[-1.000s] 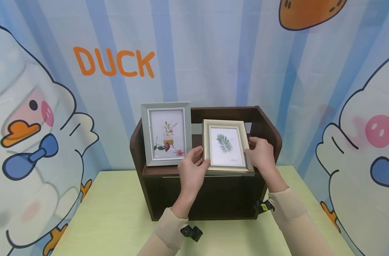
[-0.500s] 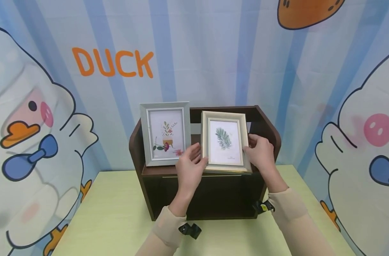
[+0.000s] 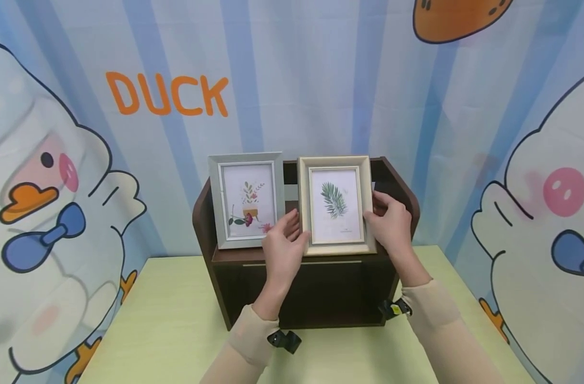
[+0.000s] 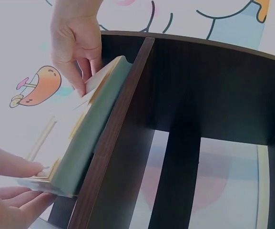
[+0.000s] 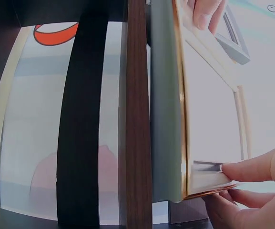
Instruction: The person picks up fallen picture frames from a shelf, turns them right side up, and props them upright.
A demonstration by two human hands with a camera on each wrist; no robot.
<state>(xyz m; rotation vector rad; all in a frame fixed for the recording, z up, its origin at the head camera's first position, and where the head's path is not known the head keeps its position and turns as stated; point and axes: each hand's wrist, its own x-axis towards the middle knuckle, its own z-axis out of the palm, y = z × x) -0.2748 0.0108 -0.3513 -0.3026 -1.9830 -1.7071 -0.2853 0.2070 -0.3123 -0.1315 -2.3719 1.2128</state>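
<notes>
Behind everything hangs a striped duck curtain [image 3: 311, 80], and before it a pale table [image 3: 167, 304] carries a dark shelf [image 3: 407, 193]. On the left of the shelf's upper board [image 3: 244, 257], the grey frame [image 3: 247, 200] stands propped. The left hand overlaps its lower right corner in the head view; whether they touch I cannot tell, but a sideways knock there could push it askew.

Just right of it, the cream frame [image 3: 337, 205] is held near upright at the board's front edge. Its foot may or may not rest on the wood; that is hidden from me. If it hangs over the lip and is let go, it would probably tip forward and drop to the table.

Left hand [image 3: 283, 245] and right hand [image 3: 391, 221] each pinch a side of the cream frame low down, thumb on the front, fingers curled round the edge, hardly more parted than the moulding is thick. With such a low hold, the top could swing; uneven pressure might twist it, and fingertips behind could get nipped against the board.
</notes>
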